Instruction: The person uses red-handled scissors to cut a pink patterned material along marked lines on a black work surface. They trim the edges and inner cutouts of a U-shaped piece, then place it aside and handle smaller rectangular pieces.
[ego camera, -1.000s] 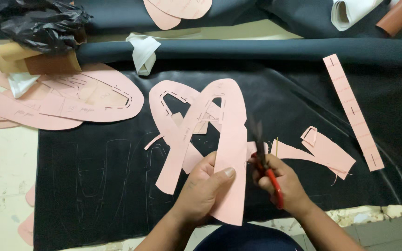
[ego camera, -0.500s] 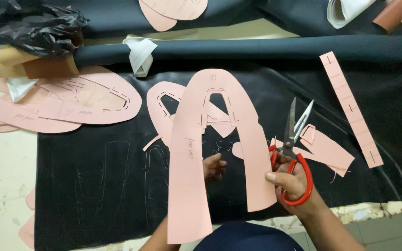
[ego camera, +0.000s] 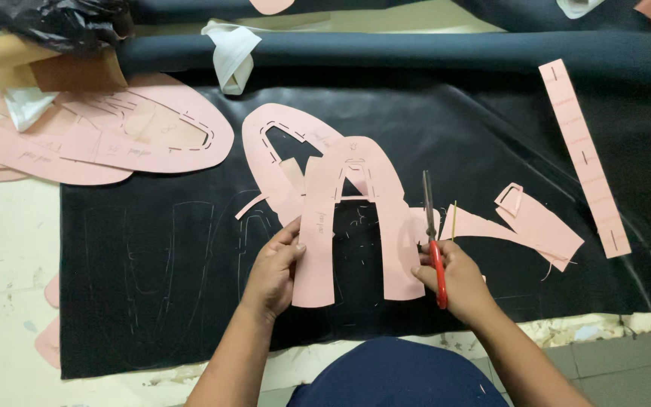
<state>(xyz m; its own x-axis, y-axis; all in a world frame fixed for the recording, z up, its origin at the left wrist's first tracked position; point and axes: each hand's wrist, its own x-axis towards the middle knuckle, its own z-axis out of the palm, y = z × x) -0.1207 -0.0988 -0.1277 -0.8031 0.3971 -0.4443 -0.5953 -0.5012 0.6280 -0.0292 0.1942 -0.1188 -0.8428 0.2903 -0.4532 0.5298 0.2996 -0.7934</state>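
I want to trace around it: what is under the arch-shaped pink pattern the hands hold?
Under the arch-shaped pink pattern lies the black sheet, with faint outlines showing beside it. Any marks directly beneath are covered.

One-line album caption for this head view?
Left hand places an arched pink paper pattern on black leather sheet; right hand holds red-handled scissors.

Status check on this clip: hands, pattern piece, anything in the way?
Left hand grips arch-shaped pink pattern on black sheet. Right hand holds red-handled scissors, blades together. Loose pink pieces alongside.
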